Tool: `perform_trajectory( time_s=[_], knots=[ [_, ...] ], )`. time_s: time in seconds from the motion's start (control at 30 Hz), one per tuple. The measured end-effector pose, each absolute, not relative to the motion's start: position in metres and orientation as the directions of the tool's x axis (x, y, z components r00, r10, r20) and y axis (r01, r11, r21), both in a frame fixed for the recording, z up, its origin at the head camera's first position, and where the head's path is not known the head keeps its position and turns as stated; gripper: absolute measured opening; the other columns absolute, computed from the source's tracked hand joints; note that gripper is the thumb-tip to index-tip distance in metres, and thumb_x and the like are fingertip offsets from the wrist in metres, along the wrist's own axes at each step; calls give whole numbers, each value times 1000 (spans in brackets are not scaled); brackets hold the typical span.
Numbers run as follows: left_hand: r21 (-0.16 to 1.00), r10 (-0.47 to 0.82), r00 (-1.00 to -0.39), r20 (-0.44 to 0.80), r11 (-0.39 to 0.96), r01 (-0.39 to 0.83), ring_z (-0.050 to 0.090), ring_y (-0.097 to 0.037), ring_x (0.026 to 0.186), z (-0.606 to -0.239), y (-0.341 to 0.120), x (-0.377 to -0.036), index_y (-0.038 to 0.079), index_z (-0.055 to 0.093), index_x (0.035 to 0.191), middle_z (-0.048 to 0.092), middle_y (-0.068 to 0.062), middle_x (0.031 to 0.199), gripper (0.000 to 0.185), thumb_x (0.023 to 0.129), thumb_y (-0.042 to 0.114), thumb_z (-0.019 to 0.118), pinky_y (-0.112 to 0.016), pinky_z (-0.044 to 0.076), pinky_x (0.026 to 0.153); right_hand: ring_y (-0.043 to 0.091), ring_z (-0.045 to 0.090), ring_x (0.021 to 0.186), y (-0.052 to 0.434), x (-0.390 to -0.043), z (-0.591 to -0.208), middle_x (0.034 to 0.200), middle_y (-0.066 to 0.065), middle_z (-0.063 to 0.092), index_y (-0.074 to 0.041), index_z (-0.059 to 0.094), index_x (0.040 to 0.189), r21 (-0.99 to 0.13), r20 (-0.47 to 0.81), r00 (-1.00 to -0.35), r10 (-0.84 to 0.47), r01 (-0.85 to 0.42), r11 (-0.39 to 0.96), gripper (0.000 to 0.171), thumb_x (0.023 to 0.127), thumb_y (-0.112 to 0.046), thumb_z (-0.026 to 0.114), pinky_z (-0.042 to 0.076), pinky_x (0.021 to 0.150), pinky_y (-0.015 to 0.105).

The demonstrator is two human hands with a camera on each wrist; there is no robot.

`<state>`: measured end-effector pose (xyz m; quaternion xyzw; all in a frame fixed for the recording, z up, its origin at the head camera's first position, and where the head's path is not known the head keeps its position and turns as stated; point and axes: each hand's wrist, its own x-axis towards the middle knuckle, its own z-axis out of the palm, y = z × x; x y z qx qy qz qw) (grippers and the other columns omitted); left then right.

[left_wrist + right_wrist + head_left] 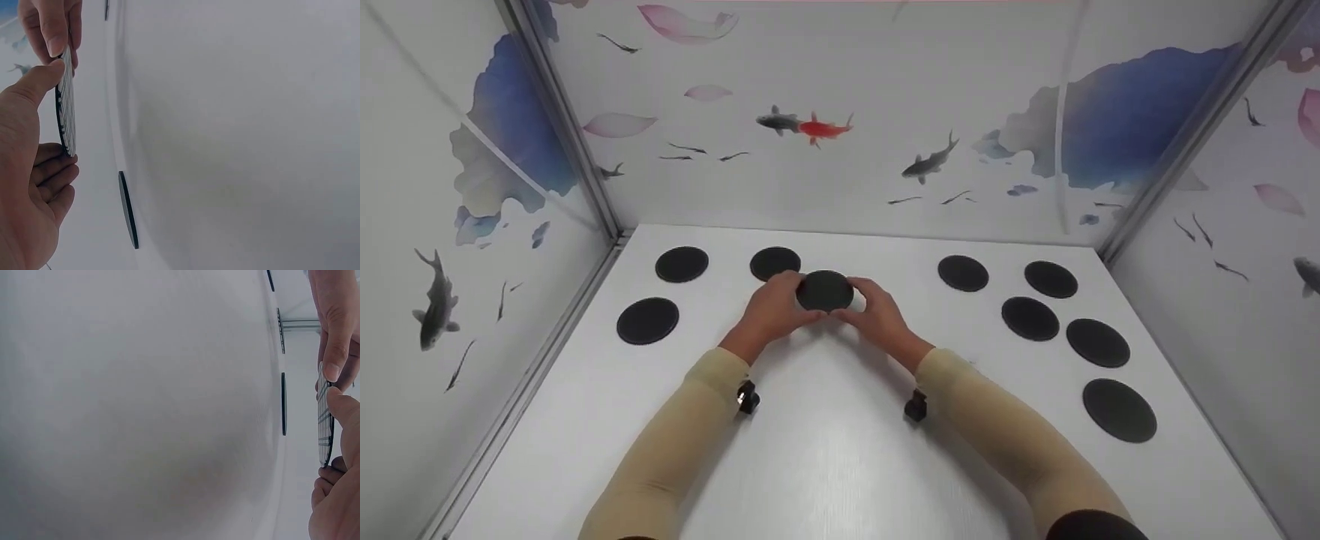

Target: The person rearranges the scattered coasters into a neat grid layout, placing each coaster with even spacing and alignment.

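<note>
Both hands hold one black disc [825, 290] lifted off the white tabletop [825, 450], near its far middle. The left hand [771, 311] has its grip closed on the disc's left edge, thumb and fingers pinching it; the right hand [877, 313] pinches the right edge likewise. Other black discs [1030, 318] lie flat to either side.

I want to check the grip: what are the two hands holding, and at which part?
Both hands hold one black disc by its rim, clear of the table: the left hand pinches the left edge, the right hand the right edge.
</note>
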<state>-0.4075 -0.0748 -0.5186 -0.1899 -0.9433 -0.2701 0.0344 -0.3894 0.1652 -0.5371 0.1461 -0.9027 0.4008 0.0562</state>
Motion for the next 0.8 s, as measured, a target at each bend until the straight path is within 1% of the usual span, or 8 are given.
perform_trajectory(
  time_s=[0.27,0.47,0.8],
  knots=[
    [497,348,-920,183,774,392,61,-31,139,-519,-68,-406,4,62,152,65,-14,150,79,93,48,90,-48,49,119,30,51,153,171,-383,-536,160,13,60,-6,59,158,-713,228,-950,-211,-311,629,71,97,-27,90,39,128,47],
    [489,365,-913,181,772,405,60,-32,141,-516,-64,-405,2,62,152,64,-16,151,80,93,48,89,-49,49,119,30,51,154,176,-381,-535,160,12,59,-6,58,158,-715,221,-954,-202,-299,632,71,98,-28,89,39,128,46],
    [478,371,-913,171,779,406,61,-29,139,-520,-59,-405,6,62,151,66,-13,148,78,93,49,90,-46,50,118,31,49,155,183,-378,-539,163,14,57,-5,56,160,-714,213,-955,-208,-297,634,72,99,-28,87,38,128,48]
  ],
)
